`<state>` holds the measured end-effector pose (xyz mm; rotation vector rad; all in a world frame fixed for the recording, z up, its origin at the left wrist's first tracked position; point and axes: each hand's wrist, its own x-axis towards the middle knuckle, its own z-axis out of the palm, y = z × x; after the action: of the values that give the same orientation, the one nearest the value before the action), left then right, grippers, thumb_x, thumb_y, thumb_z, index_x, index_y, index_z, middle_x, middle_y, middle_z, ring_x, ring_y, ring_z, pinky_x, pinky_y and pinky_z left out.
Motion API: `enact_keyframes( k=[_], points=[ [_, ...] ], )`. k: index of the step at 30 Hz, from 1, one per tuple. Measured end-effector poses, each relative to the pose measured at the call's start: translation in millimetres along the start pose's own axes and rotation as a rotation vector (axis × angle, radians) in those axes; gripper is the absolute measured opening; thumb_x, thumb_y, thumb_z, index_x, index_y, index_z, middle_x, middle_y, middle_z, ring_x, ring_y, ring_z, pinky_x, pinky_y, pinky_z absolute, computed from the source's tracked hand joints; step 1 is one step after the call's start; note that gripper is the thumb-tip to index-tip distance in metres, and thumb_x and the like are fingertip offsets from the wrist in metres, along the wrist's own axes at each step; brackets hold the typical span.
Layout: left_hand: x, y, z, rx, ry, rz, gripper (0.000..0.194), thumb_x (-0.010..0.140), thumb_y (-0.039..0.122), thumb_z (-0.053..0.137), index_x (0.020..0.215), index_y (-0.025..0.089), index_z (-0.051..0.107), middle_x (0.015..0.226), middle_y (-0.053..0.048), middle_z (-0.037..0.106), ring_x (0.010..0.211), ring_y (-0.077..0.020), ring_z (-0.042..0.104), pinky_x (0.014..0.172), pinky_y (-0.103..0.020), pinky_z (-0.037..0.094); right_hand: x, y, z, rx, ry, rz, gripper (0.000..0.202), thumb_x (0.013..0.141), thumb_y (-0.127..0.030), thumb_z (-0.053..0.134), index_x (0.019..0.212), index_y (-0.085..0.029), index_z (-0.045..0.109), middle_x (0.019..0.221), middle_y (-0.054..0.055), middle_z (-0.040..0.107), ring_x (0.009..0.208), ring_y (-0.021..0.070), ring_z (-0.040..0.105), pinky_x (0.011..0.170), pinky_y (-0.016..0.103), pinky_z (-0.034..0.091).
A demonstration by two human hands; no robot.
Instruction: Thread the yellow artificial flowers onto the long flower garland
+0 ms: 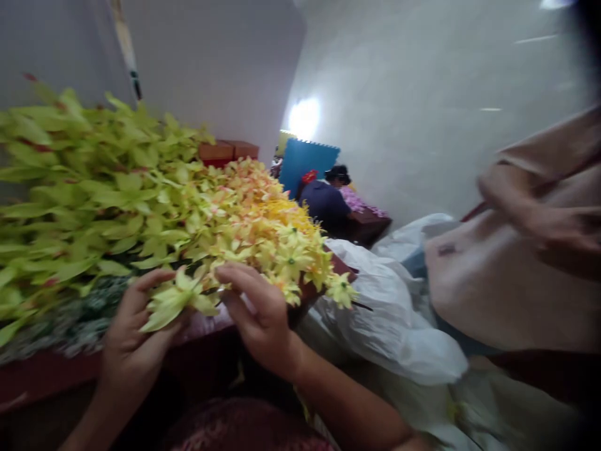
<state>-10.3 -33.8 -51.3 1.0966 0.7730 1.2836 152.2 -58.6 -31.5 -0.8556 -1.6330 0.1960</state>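
Note:
A yellow-green artificial flower (176, 297) is in my left hand (136, 332), its petals spread between thumb and fingers. Just right of that flower, my right hand (263, 316) has its fingers curled and pinched together; whatever they grip is too small to make out. Beyond both hands lies a big heap of green petal pieces (117, 194) on the left. It runs into peach and yellow flowers (253, 213) toward the right. One pale yellow flower (342, 289) lies at the table corner. Dark green leafy pieces (79, 313) lie near the left hand.
White plastic bags (389, 307) stand right of the table (42, 382). A person (323, 200) sits farther back beside purple flowers (359, 200) and a blue panel (305, 164). Another person's arm (521, 207) is at right. Red-brown boxes (229, 150) stand behind the heap.

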Motion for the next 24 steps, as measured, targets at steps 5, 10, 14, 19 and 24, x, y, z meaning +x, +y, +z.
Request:
enact_keyframes(
  k=[5, 10, 14, 19, 24],
  points=[
    [-9, 1, 17.5, 0.176, 0.146, 0.175, 0.043, 0.064, 0.014, 0.072, 0.105, 0.024, 0.059, 0.096, 0.0, 0.066, 0.079, -0.0146, 0.062, 0.07, -0.018, 0.047, -17, 4, 4, -0.052, -0.088, -0.107, 0.045, 0.084, -0.005, 0.048, 0.124, -0.024, 0.05, 0.118, 0.011, 0.058, 0.11, 0.0196, 0.056, 0.092, 0.036, 0.047],
    [-8, -1, 18.5, 0.19, 0.118, 0.174, 0.045, 0.064, 0.01, 0.069, 0.106, 0.021, 0.058, 0.099, -0.003, 0.063, 0.078, -0.0149, 0.061, 0.068, -0.018, 0.047, -21, 10, 10, -0.168, -0.198, -0.147, 0.047, 0.084, -0.008, 0.049, 0.129, -0.023, 0.044, 0.123, 0.013, 0.055, 0.116, 0.023, 0.05, 0.096, 0.043, 0.043],
    [-8, 2, 17.5, 0.104, 0.126, 0.097, 0.052, 0.055, 0.004, 0.071, 0.103, 0.021, 0.061, 0.103, -0.004, 0.062, 0.074, -0.0159, 0.061, 0.061, -0.019, 0.048, -20, 12, 14, -0.175, -0.21, -0.167, 0.047, 0.085, -0.009, 0.047, 0.13, -0.023, 0.043, 0.12, 0.012, 0.057, 0.116, 0.022, 0.051, 0.097, 0.043, 0.042],
    [-6, 6, 19.8, 0.042, 0.111, 0.039, 0.06, 0.043, -0.004, 0.071, 0.098, 0.021, 0.064, 0.103, -0.005, 0.061, 0.07, -0.0172, 0.06, 0.057, -0.022, 0.049, -21, 11, 15, -0.153, -0.186, -0.185, 0.048, 0.084, -0.008, 0.046, 0.129, -0.024, 0.043, 0.118, 0.011, 0.06, 0.114, 0.0214, 0.052, 0.096, 0.042, 0.044],
    [-7, 4, 19.4, 0.031, 0.083, 0.026, 0.061, 0.047, -0.002, 0.072, 0.103, 0.022, 0.063, 0.107, -0.005, 0.061, 0.067, -0.0153, 0.059, 0.055, -0.021, 0.048, -24, 14, 14, -0.239, -0.185, -0.215, 0.047, 0.083, -0.008, 0.049, 0.128, -0.022, 0.045, 0.118, 0.012, 0.06, 0.117, 0.0235, 0.05, 0.095, 0.044, 0.044]
  ],
)
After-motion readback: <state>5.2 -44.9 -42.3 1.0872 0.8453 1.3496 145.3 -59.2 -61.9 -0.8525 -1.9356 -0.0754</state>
